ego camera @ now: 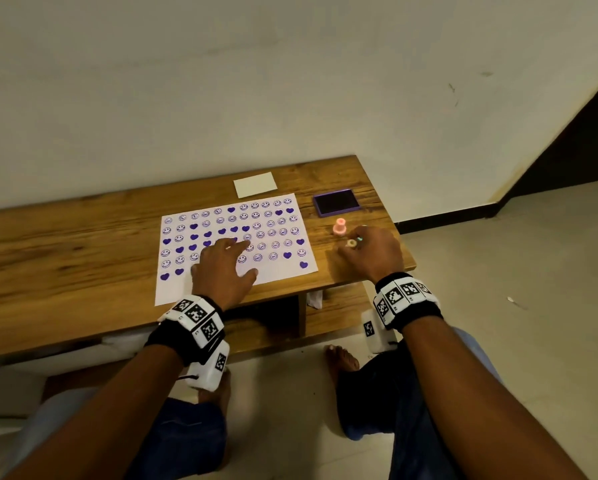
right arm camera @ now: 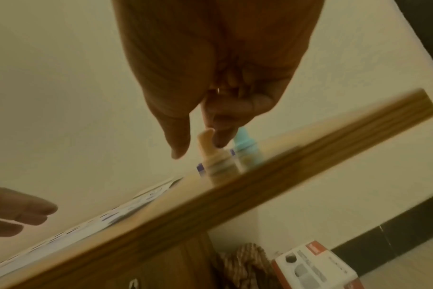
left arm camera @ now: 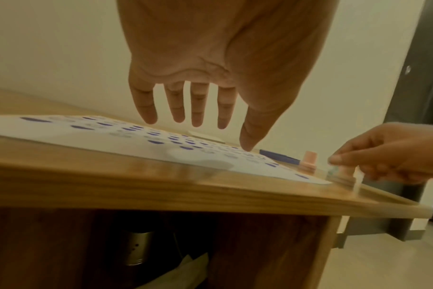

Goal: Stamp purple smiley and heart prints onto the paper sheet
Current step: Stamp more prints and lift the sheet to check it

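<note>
The white paper sheet [ego camera: 283, 271] lies on the wooden table [ego camera: 82, 258], covered in rows of purple smileys and hearts. My left hand [ego camera: 236, 258] is spread over its near middle; in the left wrist view its straight fingers [left arm camera: 198, 117] hover just above the sheet [left arm camera: 62, 131]. My right hand [ego camera: 354, 247] is at the stamps to the right of the sheet. Its fingertips [right arm camera: 219, 140] touch the handle of a cream stamp [right arm camera: 210, 156], and the thumb stays apart from it. A teal stamp [right arm camera: 246, 150] stands right behind, a pink stamp [ego camera: 339, 226] farther back.
A purple ink pad [ego camera: 337, 202], lid off, sits at the back right. A blank white card [ego camera: 254, 184] lies behind the sheet. The table's right edge is close to my right hand. A white and red box [right arm camera: 314, 267] stands on the floor below.
</note>
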Demonstrator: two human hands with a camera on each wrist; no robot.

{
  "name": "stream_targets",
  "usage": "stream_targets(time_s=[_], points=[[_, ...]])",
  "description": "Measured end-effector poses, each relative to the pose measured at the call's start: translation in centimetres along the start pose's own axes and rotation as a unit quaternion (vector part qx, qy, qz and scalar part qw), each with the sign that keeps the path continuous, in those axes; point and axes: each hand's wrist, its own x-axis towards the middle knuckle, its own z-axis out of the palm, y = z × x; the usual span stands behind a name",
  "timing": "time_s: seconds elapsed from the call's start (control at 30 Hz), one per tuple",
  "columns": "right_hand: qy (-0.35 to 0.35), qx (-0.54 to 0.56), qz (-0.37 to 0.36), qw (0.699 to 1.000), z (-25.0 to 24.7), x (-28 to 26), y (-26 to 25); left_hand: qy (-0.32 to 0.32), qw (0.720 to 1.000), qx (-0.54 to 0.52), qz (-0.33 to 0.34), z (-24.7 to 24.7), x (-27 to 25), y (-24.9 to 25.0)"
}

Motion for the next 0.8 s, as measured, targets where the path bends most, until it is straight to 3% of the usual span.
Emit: stream_targets(time_s=[0.13,0.27,0.47,0.8], points=[[0.096,-0.004,-0.060,0.994,-0.7,-1.2,-1.5,-0.026,0.998,0.048,-0.036,-0.2,-0.4,-2.2],[0.026,-0.004,-0.084,0.996,1.8,-2.0,-3.9,-0.060,0.995,0.053,-0.060,0.0,-0.6,-2.8],[-0.077,-0.046,-0.020,0.996,5.1,-1.7,-6.0,-0.077,0.993,0.067,-0.062,0.0,-0.4,-2.9],[-0.071,0.002,0.056,0.996,6.2,-0.5,-7.0,-0.094,0.991,0.069,-0.066,-0.3,0.3,-3.0]])
